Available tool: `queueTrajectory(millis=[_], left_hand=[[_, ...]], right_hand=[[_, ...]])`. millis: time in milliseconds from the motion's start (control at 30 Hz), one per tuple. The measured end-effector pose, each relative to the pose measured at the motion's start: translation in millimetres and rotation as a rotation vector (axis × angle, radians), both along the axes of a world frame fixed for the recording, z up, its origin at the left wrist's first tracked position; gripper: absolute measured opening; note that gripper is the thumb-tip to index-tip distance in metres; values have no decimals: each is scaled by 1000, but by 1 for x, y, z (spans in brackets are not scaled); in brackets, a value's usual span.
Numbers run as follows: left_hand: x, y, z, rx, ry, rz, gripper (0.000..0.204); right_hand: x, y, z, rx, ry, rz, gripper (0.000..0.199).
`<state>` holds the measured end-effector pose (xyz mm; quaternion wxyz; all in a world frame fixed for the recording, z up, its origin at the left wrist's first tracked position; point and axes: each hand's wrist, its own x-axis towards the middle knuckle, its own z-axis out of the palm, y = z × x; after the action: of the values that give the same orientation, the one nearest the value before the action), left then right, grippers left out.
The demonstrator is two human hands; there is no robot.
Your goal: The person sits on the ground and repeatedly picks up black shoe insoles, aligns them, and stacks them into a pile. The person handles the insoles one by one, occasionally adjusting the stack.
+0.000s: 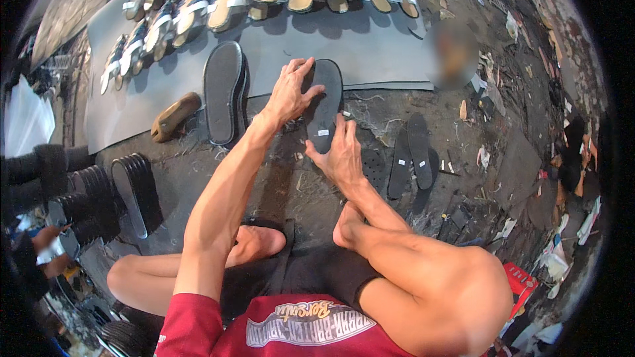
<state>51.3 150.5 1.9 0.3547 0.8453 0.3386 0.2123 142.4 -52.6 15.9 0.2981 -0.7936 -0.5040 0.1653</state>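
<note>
The dark sole (324, 102) lies on the floor (278, 185) straight ahead of you, long axis running away from you, with your left hand (291, 92) spread flat on its far end and your right hand (340, 155) open-fingered at its near end.

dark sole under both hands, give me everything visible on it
The dark sole is a flat, matte black shoe-sole shape, rubbery or foam-like, with a small white sticker near its lower end. It lies flat, lengthwise away from the person, straddling the edge of the grey sheet and the dirty floor. The left hand presses its upper left side; the right hand touches its lower end.
</note>
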Motion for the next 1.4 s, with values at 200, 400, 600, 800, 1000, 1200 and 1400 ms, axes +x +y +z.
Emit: queueTrajectory(millis=[200,400,600,800,1000,1200,1400], left_hand=[[15,9,-9,-65,2,-45,73],[11,12,-17,-6,-15,-15,68],[14,14,-15,-2,-35,-50,69],[11,18,-23,10,-27,-45,68],[13,15,-25,72,-15,-36,69],[15,12,-22,29,-1,-13,68],[14,11,-23,33,-20,-16,68]], right_hand=[[5,-2,-11,36,-68,21,95],[2,-3,-9,0,-87,60,99],[5,-4,-12,9,-98,56,99],[14,-10,1,9,68,64,89],[28,-62,12,-22,90,176,85],[15,-69,-10,44,65,146,81],[15,-68,-8,63,64,147,79]])
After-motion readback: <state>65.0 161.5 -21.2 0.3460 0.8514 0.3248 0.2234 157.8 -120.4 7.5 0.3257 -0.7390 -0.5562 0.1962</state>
